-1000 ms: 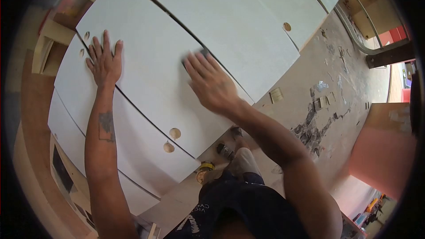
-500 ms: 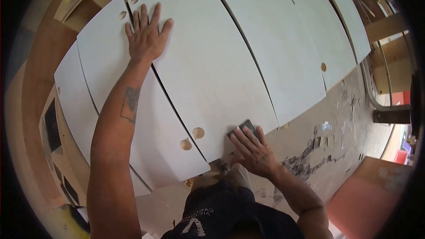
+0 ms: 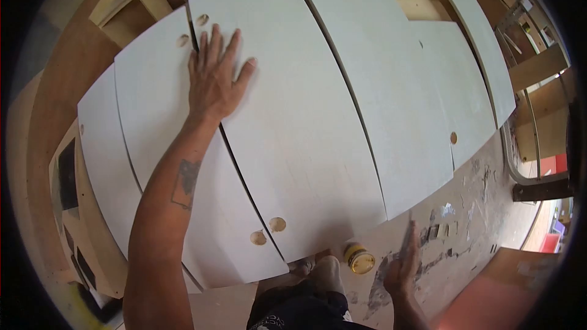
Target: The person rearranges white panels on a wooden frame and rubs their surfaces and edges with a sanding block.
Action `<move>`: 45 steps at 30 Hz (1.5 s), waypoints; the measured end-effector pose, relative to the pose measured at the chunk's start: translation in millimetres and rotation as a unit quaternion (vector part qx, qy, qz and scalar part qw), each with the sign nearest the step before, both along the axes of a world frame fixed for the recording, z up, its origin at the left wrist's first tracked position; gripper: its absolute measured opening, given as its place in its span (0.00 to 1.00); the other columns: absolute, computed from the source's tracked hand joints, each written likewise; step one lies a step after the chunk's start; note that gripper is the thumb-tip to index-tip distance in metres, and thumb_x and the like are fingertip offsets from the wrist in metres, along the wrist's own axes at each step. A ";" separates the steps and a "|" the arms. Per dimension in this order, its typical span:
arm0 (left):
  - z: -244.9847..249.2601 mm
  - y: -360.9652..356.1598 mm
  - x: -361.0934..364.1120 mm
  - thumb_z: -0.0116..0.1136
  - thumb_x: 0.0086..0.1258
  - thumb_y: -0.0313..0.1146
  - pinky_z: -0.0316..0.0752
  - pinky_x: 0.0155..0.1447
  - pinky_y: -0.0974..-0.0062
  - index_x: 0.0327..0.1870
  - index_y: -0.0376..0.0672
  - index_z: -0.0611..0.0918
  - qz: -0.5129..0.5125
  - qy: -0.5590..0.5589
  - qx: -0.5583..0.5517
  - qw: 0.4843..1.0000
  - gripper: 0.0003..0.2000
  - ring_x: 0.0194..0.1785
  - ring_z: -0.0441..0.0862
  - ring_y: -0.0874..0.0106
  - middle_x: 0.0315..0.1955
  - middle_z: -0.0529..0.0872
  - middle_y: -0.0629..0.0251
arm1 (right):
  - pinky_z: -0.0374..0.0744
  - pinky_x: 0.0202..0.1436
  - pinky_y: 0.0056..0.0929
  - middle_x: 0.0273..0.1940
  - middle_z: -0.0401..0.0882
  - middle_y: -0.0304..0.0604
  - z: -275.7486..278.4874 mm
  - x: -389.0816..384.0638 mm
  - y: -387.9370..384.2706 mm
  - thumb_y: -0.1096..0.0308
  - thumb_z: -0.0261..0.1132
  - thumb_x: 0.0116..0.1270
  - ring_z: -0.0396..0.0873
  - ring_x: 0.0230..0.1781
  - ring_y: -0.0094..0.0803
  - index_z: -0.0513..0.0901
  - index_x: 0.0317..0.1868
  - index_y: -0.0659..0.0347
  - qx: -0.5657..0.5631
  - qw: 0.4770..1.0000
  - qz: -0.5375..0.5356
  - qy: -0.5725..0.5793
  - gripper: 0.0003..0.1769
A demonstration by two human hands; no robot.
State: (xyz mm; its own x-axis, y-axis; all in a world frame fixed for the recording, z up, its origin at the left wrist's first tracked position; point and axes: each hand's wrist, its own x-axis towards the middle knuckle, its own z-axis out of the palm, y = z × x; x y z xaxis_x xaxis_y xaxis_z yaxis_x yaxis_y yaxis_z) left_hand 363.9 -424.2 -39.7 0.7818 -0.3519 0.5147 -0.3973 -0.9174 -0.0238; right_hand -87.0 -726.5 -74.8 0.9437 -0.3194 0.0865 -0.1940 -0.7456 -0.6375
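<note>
A wide white panel (image 3: 293, 140) lies before me, divided by long dark gaps, with round holes near the gap ends. My left hand (image 3: 217, 82) rests flat on its upper part, fingers spread, beside one gap and below two holes. Off the panel's near edge, my right hand (image 3: 403, 266) is turned edge-on over the floor, holding a dark grey sanding pad (image 3: 408, 235) along its fingers. The pad is slightly blurred and seen from its thin side. Neither the pad nor the right hand touches the panel.
A can with yellow on it (image 3: 359, 259) stands on the stained floor (image 3: 452, 232) by the near edge. Wooden frame pieces (image 3: 131, 3) are at the upper left. A metal bar (image 3: 516, 171) and a reddish board (image 3: 501, 287) are at the right.
My right hand has lifted the sanding pad off the panel and moved right, over the floor. The view has shifted, and the can now shows. My left hand stays flat on the panel.
</note>
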 end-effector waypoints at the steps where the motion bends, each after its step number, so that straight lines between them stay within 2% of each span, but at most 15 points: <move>1: 3.9 1.8 -2.1 0.50 0.84 0.58 0.48 0.87 0.40 0.86 0.59 0.65 -0.015 0.002 0.006 1.000 0.33 0.89 0.50 0.48 0.87 0.56 0.53 | 0.58 0.87 0.56 0.80 0.61 0.73 2.5 4.9 -9.4 0.86 0.45 0.60 0.60 0.83 0.66 0.58 0.81 0.80 -0.028 0.999 -0.006 -0.021 0.43; 4: 11.2 -1.5 -13.0 0.54 0.81 0.59 0.50 0.87 0.41 0.86 0.57 0.65 -0.070 0.016 0.022 0.997 0.36 0.88 0.51 0.46 0.87 0.56 0.53 | 0.60 0.86 0.57 0.81 0.60 0.70 16.4 27.0 -47.2 0.84 0.47 0.62 0.60 0.83 0.65 0.58 0.82 0.77 -0.105 0.991 -0.029 -0.071 0.43; 7: 13.1 -3.0 -10.8 0.53 0.79 0.65 0.46 0.88 0.44 0.86 0.59 0.65 -0.067 0.087 0.030 0.993 0.38 0.89 0.50 0.49 0.87 0.55 0.54 | 0.59 0.86 0.58 0.81 0.60 0.67 -4.6 88.8 -78.7 0.83 0.51 0.64 0.59 0.84 0.64 0.60 0.82 0.73 -0.131 0.983 0.056 -0.113 0.42; 9: 14.2 -2.3 -9.7 0.51 0.79 0.66 0.43 0.88 0.43 0.87 0.60 0.63 -0.054 0.115 0.045 0.991 0.39 0.89 0.49 0.49 0.88 0.54 0.54 | 0.53 0.88 0.60 0.83 0.59 0.64 1.6 145.2 -72.7 0.75 0.62 0.69 0.57 0.85 0.61 0.62 0.82 0.68 -0.163 0.971 0.171 0.028 0.41; 11: 23.4 -13.3 -1.6 0.49 0.80 0.67 0.40 0.89 0.42 0.87 0.60 0.62 -0.029 0.138 0.063 0.988 0.40 0.90 0.48 0.49 0.88 0.53 0.53 | 0.48 0.88 0.63 0.85 0.56 0.60 -5.0 178.5 -57.8 0.57 0.68 0.72 0.54 0.87 0.56 0.61 0.83 0.67 -0.202 0.947 0.245 0.044 0.45; 14: 34.6 -37.9 25.6 0.47 0.81 0.67 0.38 0.88 0.40 0.88 0.60 0.60 0.008 0.151 0.079 0.985 0.39 0.90 0.46 0.49 0.88 0.51 0.52 | 0.47 0.88 0.65 0.86 0.54 0.58 -4.1 199.1 -65.9 0.40 0.66 0.72 0.52 0.88 0.53 0.60 0.85 0.66 -0.218 0.931 0.290 0.041 0.52; 17: 37.0 -81.3 74.8 0.45 0.84 0.63 0.39 0.87 0.38 0.88 0.58 0.60 0.034 0.137 0.047 0.989 0.36 0.90 0.46 0.49 0.88 0.49 0.53 | 0.47 0.88 0.66 0.86 0.56 0.58 19.6 266.5 -67.4 0.37 0.64 0.73 0.52 0.88 0.52 0.59 0.85 0.66 -0.229 0.921 0.312 0.035 0.53; 22: 40.2 -120.7 127.4 0.41 0.88 0.54 0.43 0.87 0.43 0.85 0.55 0.67 0.070 0.079 -0.032 0.994 0.29 0.88 0.54 0.51 0.85 0.60 0.52 | 0.49 0.88 0.61 0.85 0.57 0.56 49.2 473.4 -46.6 0.38 0.56 0.80 0.53 0.88 0.51 0.60 0.84 0.67 -0.253 0.911 0.295 -0.139 0.48; 27: 41.8 -119.3 124.8 0.39 0.89 0.49 0.46 0.87 0.45 0.83 0.53 0.70 0.080 0.053 -0.058 0.994 0.27 0.86 0.59 0.53 0.84 0.64 0.52 | 0.42 0.90 0.54 0.88 0.52 0.53 79.4 635.4 -2.8 0.36 0.45 0.84 0.48 0.90 0.46 0.56 0.86 0.66 -0.218 0.925 0.264 -0.164 0.46; 29: 44.6 -120.7 122.4 0.39 0.89 0.48 0.47 0.87 0.45 0.83 0.52 0.71 0.081 0.063 -0.057 0.993 0.26 0.86 0.59 0.53 0.84 0.64 0.52 | 0.39 0.91 0.51 0.89 0.49 0.53 83.2 651.7 4.4 0.35 0.39 0.84 0.44 0.90 0.44 0.54 0.87 0.66 -0.204 0.933 0.255 -0.151 0.48; 32: 44.4 -119.3 125.4 0.39 0.88 0.52 0.43 0.89 0.49 0.84 0.55 0.69 0.095 0.091 -0.058 0.990 0.28 0.88 0.56 0.58 0.85 0.62 0.56 | 0.48 0.89 0.59 0.86 0.57 0.55 53.6 596.2 -12.0 0.38 0.51 0.82 0.51 0.89 0.48 0.59 0.85 0.69 -0.250 0.902 0.271 -0.223 0.47; 36: 42.5 -121.5 127.5 0.40 0.88 0.52 0.45 0.89 0.49 0.83 0.54 0.69 0.104 0.072 -0.047 0.991 0.28 0.87 0.57 0.58 0.85 0.62 0.55 | 0.48 0.88 0.61 0.84 0.61 0.57 51.7 448.2 -53.3 0.34 0.56 0.78 0.57 0.86 0.53 0.62 0.83 0.69 -0.254 0.897 0.347 -0.102 0.50; 39: 39.3 -127.7 121.4 0.42 0.88 0.50 0.46 0.88 0.47 0.83 0.53 0.71 0.105 0.060 -0.045 0.992 0.27 0.87 0.58 0.55 0.84 0.63 0.54 | 0.47 0.89 0.60 0.85 0.60 0.56 50.3 444.6 -65.4 0.33 0.55 0.79 0.56 0.87 0.51 0.59 0.85 0.67 -0.234 0.894 0.371 -0.093 0.51; 42: 42.6 -122.8 121.9 0.43 0.87 0.50 0.47 0.88 0.47 0.82 0.53 0.71 0.098 0.063 -0.059 0.991 0.27 0.87 0.59 0.55 0.84 0.63 0.54 | 0.46 0.90 0.56 0.86 0.56 0.54 69.4 566.8 -54.6 0.37 0.53 0.81 0.51 0.89 0.47 0.55 0.86 0.66 -0.281 0.903 0.294 -0.138 0.49; 45: 45.1 -118.9 124.7 0.44 0.87 0.50 0.47 0.88 0.47 0.82 0.52 0.71 0.085 0.068 -0.060 0.992 0.27 0.86 0.59 0.55 0.84 0.63 0.54 | 0.49 0.89 0.57 0.85 0.58 0.58 77.5 655.8 -44.2 0.40 0.49 0.84 0.54 0.88 0.51 0.60 0.84 0.69 -0.220 0.929 0.205 -0.217 0.44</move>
